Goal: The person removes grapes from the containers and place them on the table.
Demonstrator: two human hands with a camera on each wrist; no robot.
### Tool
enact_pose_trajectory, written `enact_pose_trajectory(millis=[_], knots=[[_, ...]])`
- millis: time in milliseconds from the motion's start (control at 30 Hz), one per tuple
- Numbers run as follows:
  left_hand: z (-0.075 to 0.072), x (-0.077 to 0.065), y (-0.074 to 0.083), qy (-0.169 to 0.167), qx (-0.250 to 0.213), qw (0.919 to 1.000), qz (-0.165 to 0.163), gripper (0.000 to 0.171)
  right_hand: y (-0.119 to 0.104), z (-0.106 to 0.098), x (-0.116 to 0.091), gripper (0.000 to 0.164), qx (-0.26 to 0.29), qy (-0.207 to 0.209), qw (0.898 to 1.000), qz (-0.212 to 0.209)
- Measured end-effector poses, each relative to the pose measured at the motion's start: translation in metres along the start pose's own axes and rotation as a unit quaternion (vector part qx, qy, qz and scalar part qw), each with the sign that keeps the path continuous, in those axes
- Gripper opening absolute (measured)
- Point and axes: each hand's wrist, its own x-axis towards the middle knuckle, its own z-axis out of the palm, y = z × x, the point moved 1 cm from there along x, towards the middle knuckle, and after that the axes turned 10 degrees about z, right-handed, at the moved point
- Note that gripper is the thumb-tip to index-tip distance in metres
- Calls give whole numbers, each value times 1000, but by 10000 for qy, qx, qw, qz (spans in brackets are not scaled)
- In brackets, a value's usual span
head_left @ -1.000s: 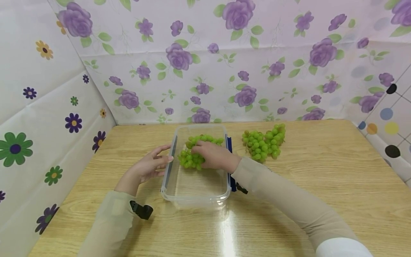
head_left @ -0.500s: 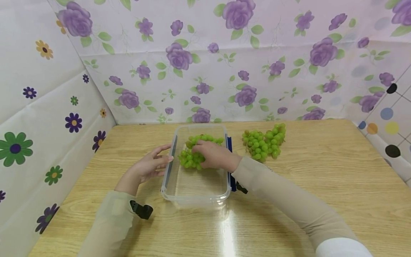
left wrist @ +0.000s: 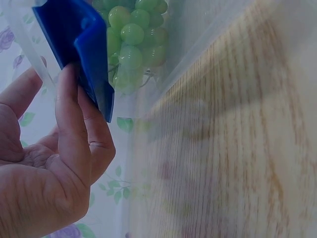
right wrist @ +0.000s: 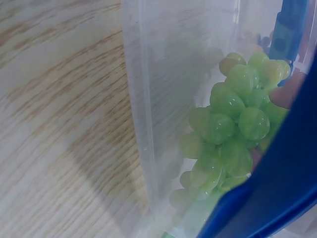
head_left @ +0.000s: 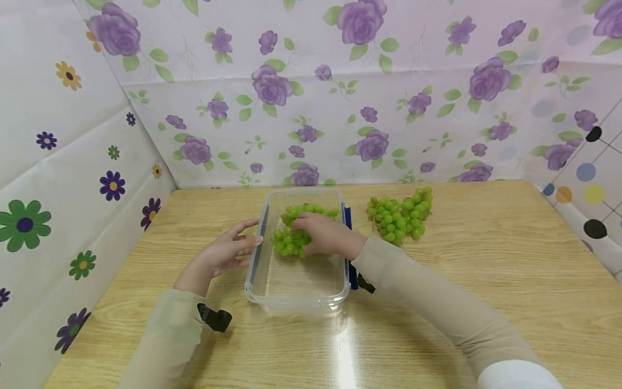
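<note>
A clear plastic food container (head_left: 297, 299) with blue side latches stands on the table. Inside it, toward the far half, lie green grapes (head_left: 288, 243), also seen through the wall in the right wrist view. My right hand (head_left: 324, 233) reaches over the right rim and holds a bunch of them, fingers curled down among the grapes. My left hand (head_left: 225, 251) is at the container's left side, with thumb and fingertips at the rim. In the left wrist view its fingers (left wrist: 74, 129) touch the blue latch (left wrist: 89, 54).
To the container's right, more bunches of green grapes (head_left: 396, 219) lie on the wooden table (head_left: 486, 259). A white wall covering with purple flowers (head_left: 311, 97) rises behind the table's far edge. Another flowered sheet (head_left: 68, 178) hangs at the left.
</note>
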Motion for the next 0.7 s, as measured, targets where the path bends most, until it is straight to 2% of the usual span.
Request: enact_pose_trajectory(millis=[433, 700], knots=[[0, 1, -3, 87, -14, 9999, -94, 72, 1, -3, 1, 39, 491, -46, 9987, 89], [0, 1, -1, 89, -106, 9998, -123, 72, 3, -5, 1, 38, 859, 123, 9962, 11]])
